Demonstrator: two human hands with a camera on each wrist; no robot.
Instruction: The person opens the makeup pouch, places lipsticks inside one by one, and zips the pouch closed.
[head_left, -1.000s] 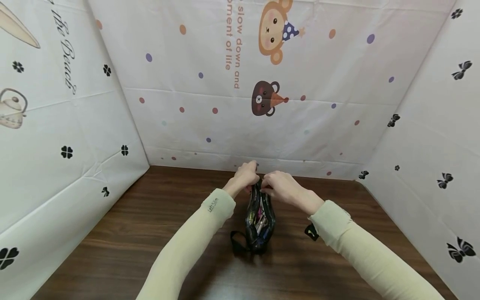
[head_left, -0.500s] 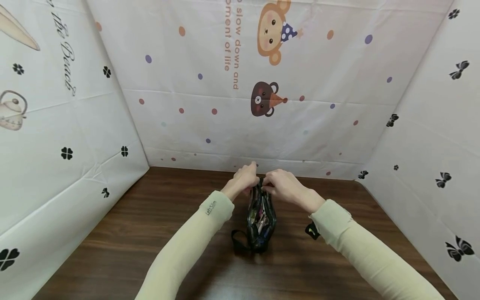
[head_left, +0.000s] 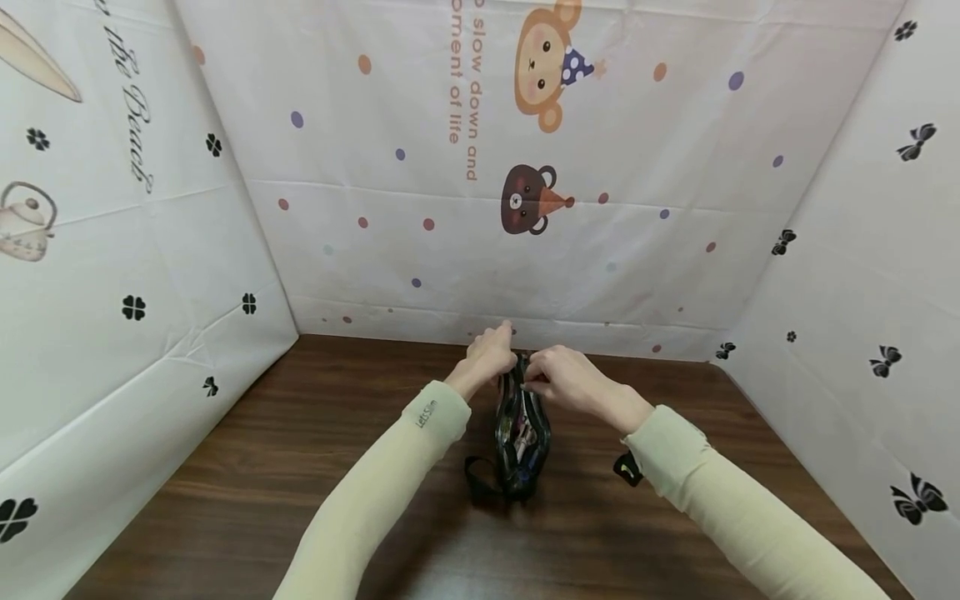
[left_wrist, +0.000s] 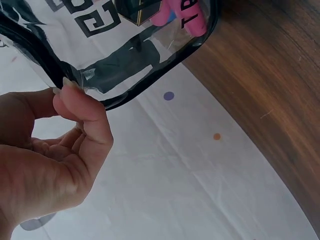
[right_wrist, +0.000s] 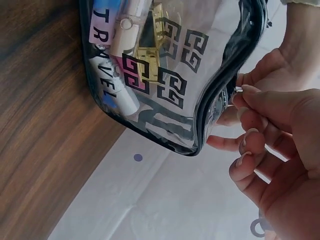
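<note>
While the clear toiletry pouch [head_left: 521, 437] stands mid-table, my right hand [head_left: 564, 379] has slid slightly toward six o'clock, pinching the zipper pull [right_wrist: 236, 91]; my left hand [head_left: 489, 357] still pinches the twelve-o'clock end, so zipping seems just begun.

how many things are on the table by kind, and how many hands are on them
clear pouch with black trim: 1
hands gripping its far end: 2, left hand and right hand
wooden table: 1
total: 4
The pink and white items inside the pouch are too jumbled to count.
</note>
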